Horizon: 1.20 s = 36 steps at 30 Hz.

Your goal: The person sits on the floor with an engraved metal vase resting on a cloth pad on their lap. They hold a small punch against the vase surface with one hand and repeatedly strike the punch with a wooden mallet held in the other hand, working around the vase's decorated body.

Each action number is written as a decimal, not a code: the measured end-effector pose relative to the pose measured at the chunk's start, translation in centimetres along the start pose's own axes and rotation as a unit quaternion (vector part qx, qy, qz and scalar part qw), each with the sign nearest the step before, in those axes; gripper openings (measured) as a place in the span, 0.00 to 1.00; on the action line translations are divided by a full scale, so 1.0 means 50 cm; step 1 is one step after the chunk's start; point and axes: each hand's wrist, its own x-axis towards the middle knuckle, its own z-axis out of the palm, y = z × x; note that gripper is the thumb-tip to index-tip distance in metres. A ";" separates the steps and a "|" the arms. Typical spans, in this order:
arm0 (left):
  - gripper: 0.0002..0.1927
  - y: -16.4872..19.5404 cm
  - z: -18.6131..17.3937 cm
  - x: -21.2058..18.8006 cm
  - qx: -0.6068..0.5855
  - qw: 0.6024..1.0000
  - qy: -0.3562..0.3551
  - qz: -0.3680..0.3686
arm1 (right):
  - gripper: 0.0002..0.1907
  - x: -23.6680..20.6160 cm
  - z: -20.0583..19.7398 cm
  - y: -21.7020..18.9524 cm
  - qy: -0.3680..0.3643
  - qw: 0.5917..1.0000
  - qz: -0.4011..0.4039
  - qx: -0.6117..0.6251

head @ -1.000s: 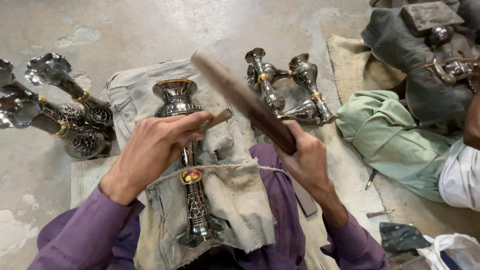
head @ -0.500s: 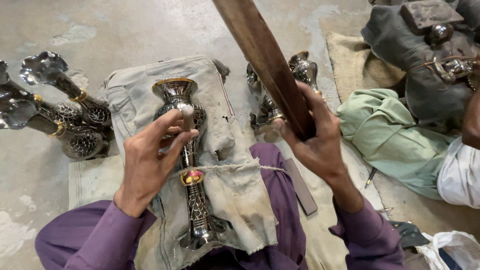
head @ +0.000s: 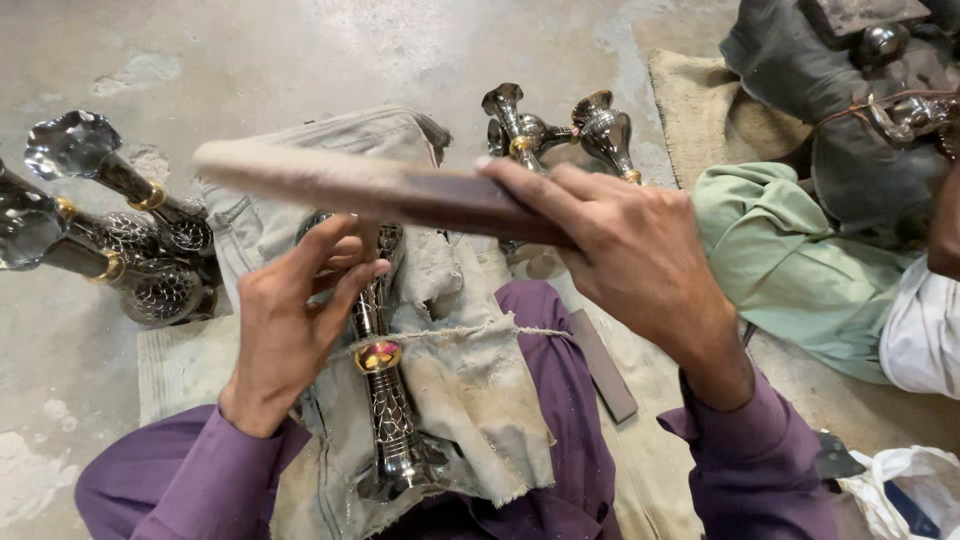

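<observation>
Floor: a grey concrete floor (head: 300, 50) is filling the upper part of the view.
Lap cloth: a worn beige canvas cloth (head: 470, 380) is lying over the person's purple-trousered lap.
Green cloth: a crumpled pale green cloth (head: 790, 260) is lying at the right, beside a tan mat (head: 700, 110).
Stick: a long flat brown wooden stick (head: 380, 190) is crossing the view, blurred at its left end.
Vase: an engraved silver metal vase with a gold and red band (head: 385, 400) is lying on the lap cloth, under the stick.
Right hand (head: 630, 250): fingers are wrapping tightly around the stick.
Left hand (head: 290, 320): fingers are held loosely together, resting on the vase's upper part.
Other vases: similar silver vases are lying on the floor at left (head: 110, 240) and behind the stick (head: 560, 130).
Bag: a white plastic bag (head: 900, 490) is sitting at the lower right corner.
</observation>
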 end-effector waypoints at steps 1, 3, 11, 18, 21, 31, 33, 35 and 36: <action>0.22 0.001 -0.001 0.003 -0.002 1.000 0.001 0.008 | 0.38 -0.003 0.005 0.005 0.017 1.000 0.019 0.019; 0.22 0.004 0.000 0.008 -0.006 1.000 0.006 0.022 | 0.37 -0.006 0.020 0.011 0.048 0.996 0.054 0.055; 0.22 0.004 0.002 0.008 0.022 0.998 0.031 0.045 | 0.39 -0.009 0.007 0.015 0.112 0.987 0.033 0.110; 0.23 0.001 -0.001 0.005 0.030 0.997 0.034 0.068 | 0.34 0.024 -0.012 -0.001 0.199 0.955 -0.026 0.220; 0.21 0.000 0.000 0.005 0.056 0.995 0.032 0.078 | 0.36 0.033 -0.015 -0.002 0.114 0.973 -0.047 0.196; 0.18 0.014 -0.008 0.029 0.070 0.996 -0.028 0.056 | 0.27 0.008 0.026 0.016 0.091 0.991 0.029 0.093; 0.21 0.021 -0.013 0.031 0.073 0.995 -0.035 0.057 | 0.24 -0.002 0.050 0.020 0.152 0.966 0.041 0.207; 0.22 0.025 -0.017 0.038 0.071 0.994 -0.052 0.069 | 0.23 -0.013 0.072 0.028 0.075 0.936 0.091 0.332; 0.23 0.028 -0.018 0.042 0.071 0.993 -0.059 0.076 | 0.23 -0.018 0.082 0.031 0.036 0.913 0.114 0.391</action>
